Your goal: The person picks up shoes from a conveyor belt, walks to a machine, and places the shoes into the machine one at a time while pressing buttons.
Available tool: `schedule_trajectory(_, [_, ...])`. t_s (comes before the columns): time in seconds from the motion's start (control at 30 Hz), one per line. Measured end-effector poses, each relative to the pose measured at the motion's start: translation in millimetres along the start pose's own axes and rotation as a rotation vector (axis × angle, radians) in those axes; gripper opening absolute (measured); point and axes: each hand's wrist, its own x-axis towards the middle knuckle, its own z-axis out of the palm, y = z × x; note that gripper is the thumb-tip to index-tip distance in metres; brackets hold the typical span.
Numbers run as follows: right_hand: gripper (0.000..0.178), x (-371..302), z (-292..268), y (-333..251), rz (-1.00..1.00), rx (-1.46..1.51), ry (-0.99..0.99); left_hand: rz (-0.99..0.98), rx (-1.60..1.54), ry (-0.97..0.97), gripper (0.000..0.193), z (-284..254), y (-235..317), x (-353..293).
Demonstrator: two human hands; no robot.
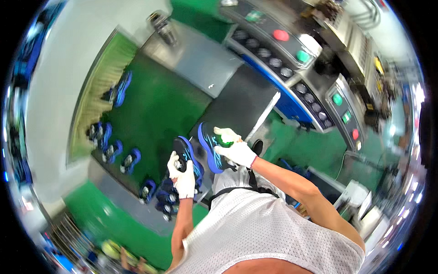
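Observation:
My left hand (184,177), in a white glove, is closed around a dark shoe (180,147) with a blue sole. Beside it, my right hand (238,150), also gloved, grips a second such shoe (210,145) with light-blue markings. The two shoes are held upright in front of my body, a small gap between them, their blue soles turned toward each other. Something bright green (226,139) shows between the fingers of my right hand; what it is I cannot make out. Just below my left hand, several similar shoes (167,199) lie bunched together, partly hidden by it.
More blue-soled shoes (131,160) stand along the left of a green surface (155,109). At the upper right is a machine (273,41) with a row of round dark knobs and a red button (280,35). A grey panel (200,64) lies beyond the hands.

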Motion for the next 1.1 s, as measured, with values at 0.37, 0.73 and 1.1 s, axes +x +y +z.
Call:
schedule_trajectory(0.37, [0.066,-298,32,71,-0.118,0.556,1.162,0.662,0.102,-1.155,0.041,107,147,-183])
schedule_trajectory(0.73, [0.065,-630,69,131,0.280,0.822,2.400,1.278,0.015,-1.982,0.062,161,292,-498])
schedule_trajectory(1.1, [0.062,-770,12,355,1.213,0.611,2.191,1.483,-0.074,-2.140,0.081,329,190,-748])
